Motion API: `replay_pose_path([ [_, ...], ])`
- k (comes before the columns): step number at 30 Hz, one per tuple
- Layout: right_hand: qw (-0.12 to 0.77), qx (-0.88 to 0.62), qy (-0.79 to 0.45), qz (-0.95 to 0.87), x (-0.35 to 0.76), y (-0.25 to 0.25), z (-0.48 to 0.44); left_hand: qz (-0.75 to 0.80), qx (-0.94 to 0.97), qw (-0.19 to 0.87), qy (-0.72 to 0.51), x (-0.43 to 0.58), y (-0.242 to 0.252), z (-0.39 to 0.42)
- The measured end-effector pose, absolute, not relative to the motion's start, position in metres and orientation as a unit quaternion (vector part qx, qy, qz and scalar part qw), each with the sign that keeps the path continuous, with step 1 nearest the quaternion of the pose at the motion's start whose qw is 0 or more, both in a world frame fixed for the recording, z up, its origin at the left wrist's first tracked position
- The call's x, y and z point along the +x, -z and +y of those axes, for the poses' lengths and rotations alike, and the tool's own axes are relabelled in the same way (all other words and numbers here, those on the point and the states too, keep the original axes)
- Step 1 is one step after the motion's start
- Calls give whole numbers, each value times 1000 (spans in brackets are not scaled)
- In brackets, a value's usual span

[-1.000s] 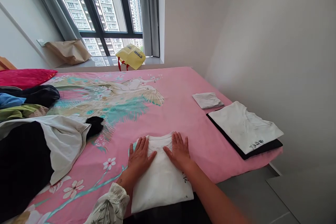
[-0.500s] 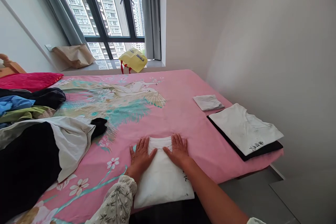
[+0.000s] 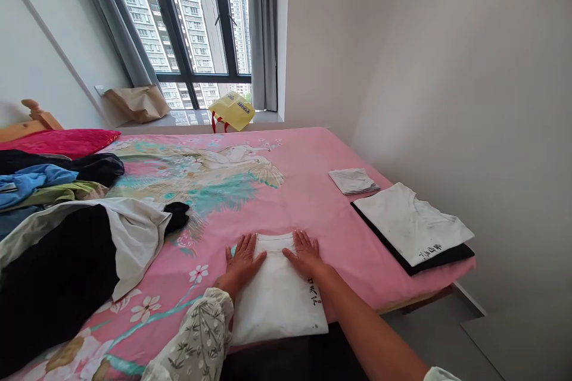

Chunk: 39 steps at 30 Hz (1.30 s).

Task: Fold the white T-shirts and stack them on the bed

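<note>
A folded white T-shirt [image 3: 277, 303] lies flat at the near edge of the bed, its neckline pointing away from me and dark lettering down its right side. My left hand [image 3: 242, 262] rests with fingers spread on the shirt's upper left corner. On the upper right corner my right hand [image 3: 304, 255] lies flat in the same way, thumb pointing inward. Both palms touch the cloth, and neither hand grips anything. The bed's pink sheet [image 3: 308, 190] shows around the shirt.
Folded white and black shirts [image 3: 411, 223] are stacked at the bed's right edge, near a small folded light cloth [image 3: 353, 180]. Loose clothes [image 3: 58, 250] heap up at the left, before a red pillow [image 3: 67, 141]. A yellow bag [image 3: 232, 111] and a paper bag [image 3: 138, 103] sit by the window.
The view has shifted slightly, so the room appears a little lower and the left side shows more. Both hands stay flat on the shirt's upper corners, and the shirt keeps its shape.
</note>
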State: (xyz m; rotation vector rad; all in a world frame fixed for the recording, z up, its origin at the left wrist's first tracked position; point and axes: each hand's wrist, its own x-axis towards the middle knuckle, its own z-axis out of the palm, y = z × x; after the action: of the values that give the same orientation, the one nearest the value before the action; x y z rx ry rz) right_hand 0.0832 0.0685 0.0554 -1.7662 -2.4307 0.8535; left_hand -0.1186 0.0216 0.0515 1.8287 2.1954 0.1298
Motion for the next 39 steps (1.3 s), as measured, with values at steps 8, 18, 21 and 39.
replay_pose_path([
  [8,52,-506,-163,-845,95,-40,3,663,744,2,-85,-113,-32,-53],
  [18,22,-462,-163,-871,108,-46,-18,625,777,17,-75,-110,-31,-81],
  [21,12,-449,-176,-876,124,-38,-20,605,790,69,-65,-124,-28,-92],
  [39,310,-588,-626,-407,167,-10,-103,694,105,547,-456,-85,-18,-179],
])
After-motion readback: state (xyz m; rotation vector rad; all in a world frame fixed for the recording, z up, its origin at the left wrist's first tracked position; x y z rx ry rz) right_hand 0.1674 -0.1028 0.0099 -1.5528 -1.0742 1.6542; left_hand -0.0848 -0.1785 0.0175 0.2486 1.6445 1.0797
